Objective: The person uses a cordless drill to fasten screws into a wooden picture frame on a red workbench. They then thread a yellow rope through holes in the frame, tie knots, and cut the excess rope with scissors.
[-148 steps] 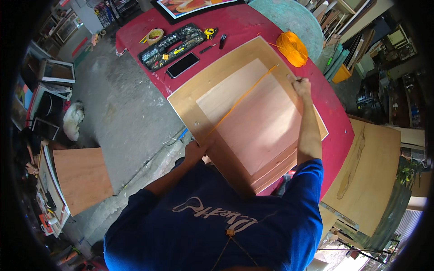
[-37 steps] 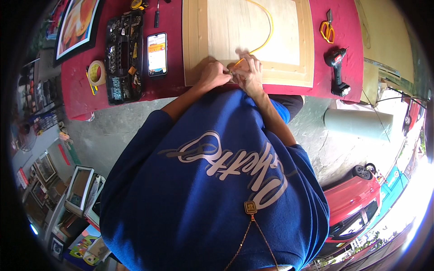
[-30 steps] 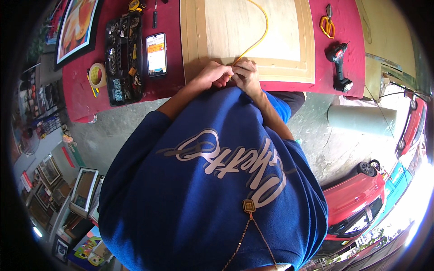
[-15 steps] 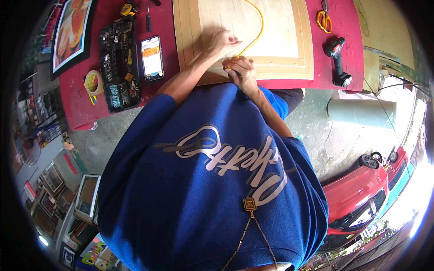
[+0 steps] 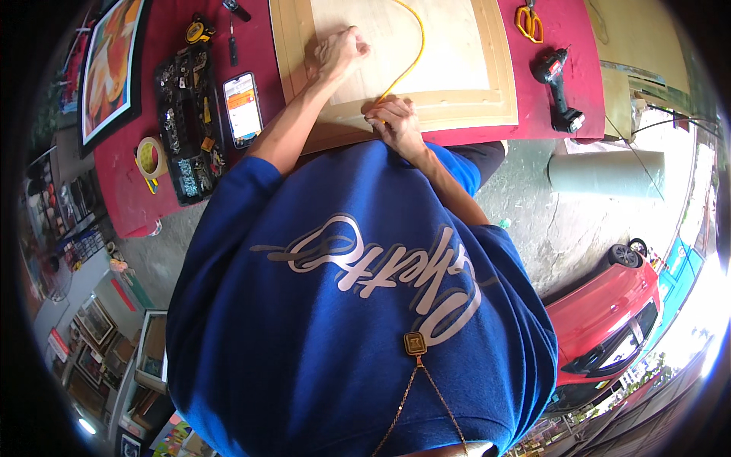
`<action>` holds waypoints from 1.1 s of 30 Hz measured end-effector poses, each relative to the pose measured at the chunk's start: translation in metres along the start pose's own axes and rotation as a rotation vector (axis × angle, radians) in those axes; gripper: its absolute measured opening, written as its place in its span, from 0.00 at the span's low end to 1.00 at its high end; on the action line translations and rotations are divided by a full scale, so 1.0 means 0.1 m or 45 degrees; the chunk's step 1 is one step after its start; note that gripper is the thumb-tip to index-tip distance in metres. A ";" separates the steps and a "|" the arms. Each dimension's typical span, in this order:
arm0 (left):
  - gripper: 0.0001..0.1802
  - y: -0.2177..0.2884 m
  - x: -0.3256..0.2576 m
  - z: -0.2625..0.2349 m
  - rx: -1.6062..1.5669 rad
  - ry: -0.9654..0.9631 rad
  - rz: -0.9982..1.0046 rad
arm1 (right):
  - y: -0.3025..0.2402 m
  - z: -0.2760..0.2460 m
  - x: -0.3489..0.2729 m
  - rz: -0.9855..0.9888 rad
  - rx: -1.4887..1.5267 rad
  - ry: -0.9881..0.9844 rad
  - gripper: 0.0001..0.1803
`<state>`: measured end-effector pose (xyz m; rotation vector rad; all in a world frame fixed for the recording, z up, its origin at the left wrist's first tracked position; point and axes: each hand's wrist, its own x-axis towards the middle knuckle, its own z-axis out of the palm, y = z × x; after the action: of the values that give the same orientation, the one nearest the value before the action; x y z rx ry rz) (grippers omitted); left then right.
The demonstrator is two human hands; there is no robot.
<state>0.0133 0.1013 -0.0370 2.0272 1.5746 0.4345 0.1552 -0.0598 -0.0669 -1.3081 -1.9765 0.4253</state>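
1. Head view: the right hand (image 5: 397, 123) pinches the yellow cord (image 5: 418, 53) at the near edge of the tan-bordered board (image 5: 457, 102).
2. The left hand (image 5: 340, 55) is over the board's left side, fingers curled; whether it grips anything cannot be told.
3. The board lies on the red-covered bench (image 5: 565, 30), between phone (image 5: 243, 110) and drill (image 5: 560, 90).

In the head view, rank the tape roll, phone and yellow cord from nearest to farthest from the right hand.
1. Yellow cord: meets the right hand.
2. Phone: off to its left.
3. Tape roll: farther left, lower in the picture.
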 end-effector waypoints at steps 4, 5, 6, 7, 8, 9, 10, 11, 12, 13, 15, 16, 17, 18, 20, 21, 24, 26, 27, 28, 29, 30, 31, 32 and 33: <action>0.23 0.46 -0.05 0.02 0.108 -0.201 0.094 | -0.01 -0.04 0.02 0.026 -0.007 -0.026 0.07; 0.23 0.57 -0.06 0.07 0.148 -0.245 0.134 | -0.02 -0.06 0.03 0.035 -0.017 -0.047 0.07; 0.23 0.65 -0.06 0.11 0.188 -0.289 0.175 | -0.02 -0.05 0.03 0.032 -0.014 -0.030 0.07; 0.22 0.67 -0.04 0.19 0.205 -0.277 0.245 | -0.03 -0.03 0.03 0.030 -0.011 -0.013 0.06; 0.21 0.66 0.01 0.31 0.220 -0.264 0.313 | -0.03 -0.03 0.02 0.027 -0.009 0.002 0.06; 0.21 0.67 0.06 0.39 0.236 -0.250 0.383 | -0.05 -0.04 0.03 0.038 0.000 -0.004 0.06; 0.15 0.67 0.10 0.47 0.281 -0.244 0.420 | -0.06 -0.05 0.04 0.048 0.010 -0.012 0.06; 0.13 0.67 0.13 0.47 0.223 -0.266 0.409 | -0.07 -0.05 0.04 0.068 0.020 -0.009 0.06; 0.12 0.66 0.16 0.45 0.165 -0.287 0.396 | -0.05 -0.04 0.03 0.049 0.002 -0.002 0.05; 0.10 0.63 0.19 0.43 0.107 -0.307 0.380 | -0.04 -0.05 0.02 0.045 0.019 -0.005 0.05; 0.09 0.48 0.25 0.31 -0.111 -0.296 0.052 | -0.02 -0.07 0.01 0.047 0.046 -0.004 0.05; 0.09 0.38 0.27 0.20 -0.048 -0.252 0.011 | -0.02 -0.07 0.01 0.052 0.056 0.003 0.05; 0.10 0.26 0.25 0.01 0.354 -0.126 0.227 | -0.01 -0.06 0.01 0.061 0.065 0.011 0.04; 0.16 0.08 0.21 -0.14 0.345 -0.016 0.119 | -0.01 -0.05 0.02 0.063 0.080 0.016 0.04; 0.21 -0.48 0.23 -0.32 0.161 0.044 -0.113 | -0.02 -0.06 0.02 0.063 0.073 0.019 0.04; 0.21 -0.51 0.22 -0.51 0.278 0.020 -0.302 | -0.02 -0.07 0.03 0.065 0.068 0.018 0.04; 0.13 -1.18 0.19 -0.74 0.241 0.218 -0.445 | -0.03 -0.07 0.04 0.075 0.083 -0.008 0.03; 0.17 -1.45 0.21 -0.82 0.003 0.138 -0.507 | 0.00 -0.07 0.04 0.051 0.091 0.013 0.03; 0.19 -1.51 0.19 -0.82 -0.097 0.115 -0.487 | 0.01 -0.06 0.04 0.037 0.095 0.021 0.03; 0.19 -1.54 0.17 -0.78 -0.145 0.129 -0.441 | 0.00 -0.05 0.04 0.047 0.109 0.029 0.03; 0.20 -1.51 0.13 -0.75 -0.195 0.142 -0.393 | 0.00 -0.04 0.03 0.058 0.122 0.038 0.03; 0.20 -1.50 0.11 -0.73 -0.244 0.155 -0.344 | 0.00 -0.04 0.03 0.069 0.134 0.048 0.03; 0.20 -1.54 0.11 -0.70 -0.259 0.163 -0.338 | -0.01 -0.04 0.03 0.077 0.119 0.023 0.03; 0.19 -1.56 0.11 -0.68 -0.277 0.170 -0.333 | -0.03 -0.06 0.04 0.086 0.102 -0.003 0.03; 0.19 -1.56 0.11 -0.66 -0.295 0.177 -0.328 | -0.05 -0.09 0.04 0.095 0.086 -0.029 0.03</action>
<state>-0.1438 0.1536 -0.0762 1.6263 1.7512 0.6367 0.1578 -0.0594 -0.0562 -1.3427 -1.9195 0.5402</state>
